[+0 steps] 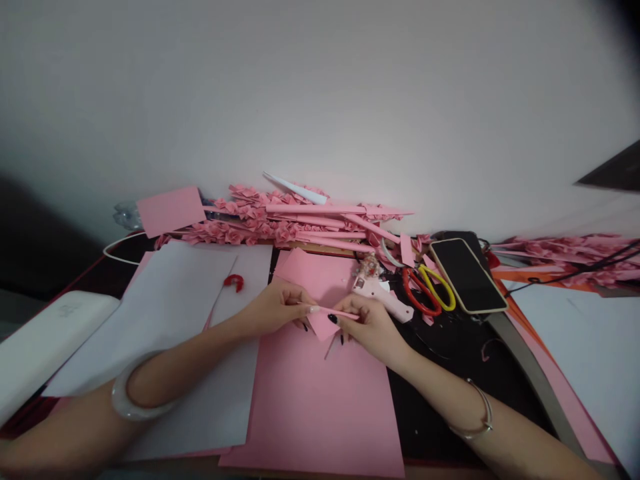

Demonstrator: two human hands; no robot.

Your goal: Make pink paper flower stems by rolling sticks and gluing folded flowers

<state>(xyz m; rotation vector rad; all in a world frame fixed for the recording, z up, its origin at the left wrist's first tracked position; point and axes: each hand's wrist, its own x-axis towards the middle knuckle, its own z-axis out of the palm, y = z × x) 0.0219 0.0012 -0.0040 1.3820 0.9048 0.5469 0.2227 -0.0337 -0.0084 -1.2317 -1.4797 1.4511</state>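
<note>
Grips of both hands are seen closed in the head view, the fingertips drawn together on one thing. By the left hand the left end of a small pink paper piece is pinched between thumb and fingers; by the right hand its right end is pinched in the same manner. Its upper edge appears to be folded or rolled over, and one corner is pointed downward. The piece is held over a large pink sheet laid on the dark table. A thin stick is seen projecting below the piece, beside the right hand; whether it is held cannot be told.

To the left, white sheets are spread, with a curved red piece lying on them. Near the right hand are placed a pale pink glue gun, a red handle, a yellow handle and a phone. Pink paper flowers are heaped along the wall.
</note>
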